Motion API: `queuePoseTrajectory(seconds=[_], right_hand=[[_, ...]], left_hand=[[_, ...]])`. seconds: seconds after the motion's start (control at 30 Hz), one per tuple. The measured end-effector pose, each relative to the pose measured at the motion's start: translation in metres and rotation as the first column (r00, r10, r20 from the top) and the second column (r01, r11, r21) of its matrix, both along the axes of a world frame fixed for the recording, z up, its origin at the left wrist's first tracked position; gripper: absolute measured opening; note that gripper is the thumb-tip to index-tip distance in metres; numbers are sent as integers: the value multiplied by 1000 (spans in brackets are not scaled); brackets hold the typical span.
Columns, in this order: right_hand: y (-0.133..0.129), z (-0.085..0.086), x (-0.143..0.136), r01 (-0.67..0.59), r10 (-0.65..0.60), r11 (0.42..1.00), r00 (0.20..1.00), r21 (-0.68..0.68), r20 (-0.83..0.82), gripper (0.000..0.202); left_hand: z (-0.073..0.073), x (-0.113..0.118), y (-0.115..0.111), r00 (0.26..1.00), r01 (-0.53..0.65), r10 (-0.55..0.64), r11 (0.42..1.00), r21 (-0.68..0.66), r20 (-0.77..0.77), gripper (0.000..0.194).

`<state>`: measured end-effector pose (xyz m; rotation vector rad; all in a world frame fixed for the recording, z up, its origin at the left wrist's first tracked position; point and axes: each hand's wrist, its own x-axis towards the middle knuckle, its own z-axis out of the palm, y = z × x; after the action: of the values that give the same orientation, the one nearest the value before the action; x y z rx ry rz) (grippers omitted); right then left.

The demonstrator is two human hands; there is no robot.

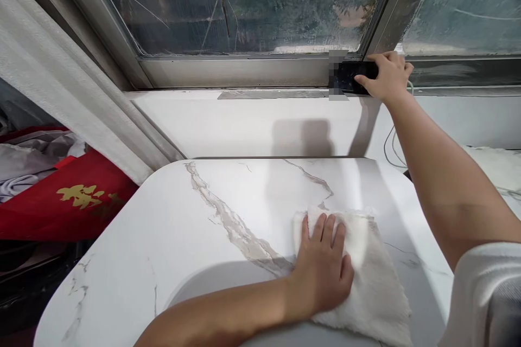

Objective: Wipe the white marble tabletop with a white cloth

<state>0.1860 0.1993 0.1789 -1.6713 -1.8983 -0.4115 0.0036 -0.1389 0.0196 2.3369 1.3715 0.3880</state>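
My left hand point(321, 271) lies palm down on a white cloth point(374, 276), pressing it against the marble-patterned white table point(134, 227). Its fingers are stretched out over the cloth's upper part. Farther away, my right hand point(388, 75) reaches to the window ledge and grips the right end of a black phone point(350, 77), thumb in front and fingers over the top. The phone rests on its long edge against the window frame point(244, 72); its left end is blurred by pixelation. A thin white cable point(394, 146) hangs below my right wrist.
The table's far edge is close to the white wall point(228, 124) under the window. At left, a pale curtain point(73, 59) hangs down beside a red bag point(93, 195) with gold lettering and folded clothes point(32, 157). A whitish cloth surface point(496, 165) shows at far right.
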Motion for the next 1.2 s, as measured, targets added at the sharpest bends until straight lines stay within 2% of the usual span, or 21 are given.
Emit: queuePoseTrajectory(seconds=[0.1, 0.23, 0.5, 0.73, 0.83, 1.2], right_hand=[[-1, -3, 15, 37, -31, 998, 993, 51, -114, 47], [4, -7, 26, 73, -66, 997, 980, 33, -186, 49], [3, -8, -6, 175, -178, 984, 963, -32, -202, 68], [6, -11, 15, 34, -32, 999, 982, 4, -188, 58], [9, -13, 19, 47, -36, 998, 979, 52, -200, 57], [23, -11, 20, 37, -21, 998, 965, 59, -262, 54]], left_hand=[[-1, 0, 0, 1000, -5, 5, 1000, 10, 1, 56], [-2, 0, 0, 1000, -8, 9, 999, 37, -8, 56], [1, 0, 0, 1000, -3, 3, 1000, 25, -14, 55], [1, -1, 1, 1000, 4, -4, 1000, 7, 4, 56], [1, -1, 1, 1000, 3, -3, 1000, 15, -10, 56], [0, -1, 0, 1000, 4, -4, 1000, 30, -10, 56]])
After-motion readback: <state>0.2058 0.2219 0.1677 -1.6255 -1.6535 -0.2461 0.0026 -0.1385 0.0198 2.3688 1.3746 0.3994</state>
